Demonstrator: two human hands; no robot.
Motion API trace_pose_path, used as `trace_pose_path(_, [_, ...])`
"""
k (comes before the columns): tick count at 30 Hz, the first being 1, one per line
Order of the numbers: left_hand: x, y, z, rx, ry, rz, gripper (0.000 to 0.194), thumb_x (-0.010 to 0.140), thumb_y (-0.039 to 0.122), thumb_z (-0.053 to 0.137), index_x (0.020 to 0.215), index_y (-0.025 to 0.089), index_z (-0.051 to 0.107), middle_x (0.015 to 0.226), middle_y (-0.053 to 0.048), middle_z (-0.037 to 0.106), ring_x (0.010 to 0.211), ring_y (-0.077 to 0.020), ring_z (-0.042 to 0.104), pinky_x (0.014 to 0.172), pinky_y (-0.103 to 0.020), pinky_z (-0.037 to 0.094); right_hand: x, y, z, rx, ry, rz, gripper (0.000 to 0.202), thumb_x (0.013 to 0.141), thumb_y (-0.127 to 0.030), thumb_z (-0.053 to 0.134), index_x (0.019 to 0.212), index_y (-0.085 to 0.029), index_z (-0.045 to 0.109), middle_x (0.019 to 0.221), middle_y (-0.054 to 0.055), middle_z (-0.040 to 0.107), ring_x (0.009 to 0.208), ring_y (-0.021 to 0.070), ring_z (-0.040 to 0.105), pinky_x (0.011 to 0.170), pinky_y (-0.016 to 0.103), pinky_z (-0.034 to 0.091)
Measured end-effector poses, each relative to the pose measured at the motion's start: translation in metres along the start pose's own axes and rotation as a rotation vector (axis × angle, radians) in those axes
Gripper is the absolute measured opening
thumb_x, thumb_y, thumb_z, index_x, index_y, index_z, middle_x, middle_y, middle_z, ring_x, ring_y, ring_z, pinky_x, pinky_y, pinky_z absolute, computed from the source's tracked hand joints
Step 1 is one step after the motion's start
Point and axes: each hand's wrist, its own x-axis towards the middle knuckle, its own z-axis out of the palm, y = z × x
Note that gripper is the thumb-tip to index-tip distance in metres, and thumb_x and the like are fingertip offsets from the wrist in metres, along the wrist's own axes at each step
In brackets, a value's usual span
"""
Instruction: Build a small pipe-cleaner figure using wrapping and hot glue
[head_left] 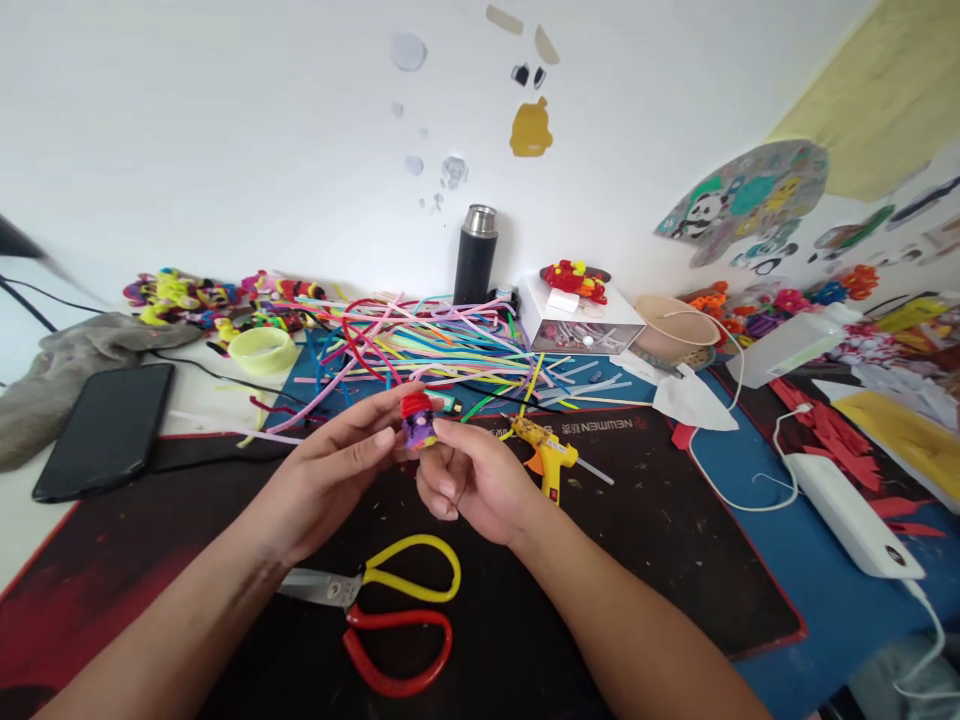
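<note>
Between my two hands is a small fuzzy figure [418, 420], red on top and purple below with a bit of yellow at the bottom, seemingly made of pipe cleaners. My left hand [341, 455] grips it from the left, its thumb in front and fingers behind. On the lower right side, the thumb and curled fingers of my right hand [476, 475] pinch it. Below the hands lie scissors [405, 610] with one yellow and one red handle, their blades partly under my left forearm. A yellow glue gun [551, 455] rests just beyond my right hand.
Loose pipe cleaners [420, 345] are heaped behind the black mat [637, 540]. A black thermos [476, 255] and a white box [577, 325] stand by the wall. To the left lies a phone [105, 430]; to the right, a white power bank [855, 515] with a cable.
</note>
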Motion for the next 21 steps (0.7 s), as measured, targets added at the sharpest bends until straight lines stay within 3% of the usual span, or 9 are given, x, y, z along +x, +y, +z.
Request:
trace_pose_path(11, [-0.0006,-0.0034,0.0040,-0.178,-0.016,-0.058,0.047,0.079,0.049,0.103,0.121,0.033,0.090,0.137,-0.010,0.088,0.130,-0.0378,0.081,0.111,-0.048,0.066,-0.0006,0.0045,0.0012,0.020,-0.008,0.019,0.049,0.095,-0.058,0.083,0.070,-0.023,0.059,0.055,-0.006,0.054,0.046,0.0116,0.051,0.046,0.026,0.033])
trace_pose_path(18, [-0.0008,-0.0003,0.0058,-0.140,0.011,-0.051,0.047,0.076,0.046,0.103,0.118,0.030,0.090,0.134,-0.012,0.088,0.126,-0.0398,0.081,0.109,-0.052,0.066,-0.0008,0.0051,-0.0001,0.011,-0.027,0.022,0.050,0.098,-0.058,0.080,0.070,-0.022,0.060,0.057,-0.006,0.054,0.046,0.0115,0.052,0.046,0.026,0.033])
trace_pose_path(21, [-0.0010,-0.0003,0.0052,-0.154,-0.001,-0.054,0.046,0.077,0.045,0.103,0.118,0.029,0.090,0.132,-0.011,0.088,0.124,-0.0378,0.081,0.104,-0.046,0.066,-0.0008,0.0052,-0.0004,0.021,-0.032,0.034,0.049,0.098,-0.057,0.081,0.070,-0.021,0.061,0.057,-0.005,0.054,0.046,0.0112,0.053,0.046,0.026,0.033])
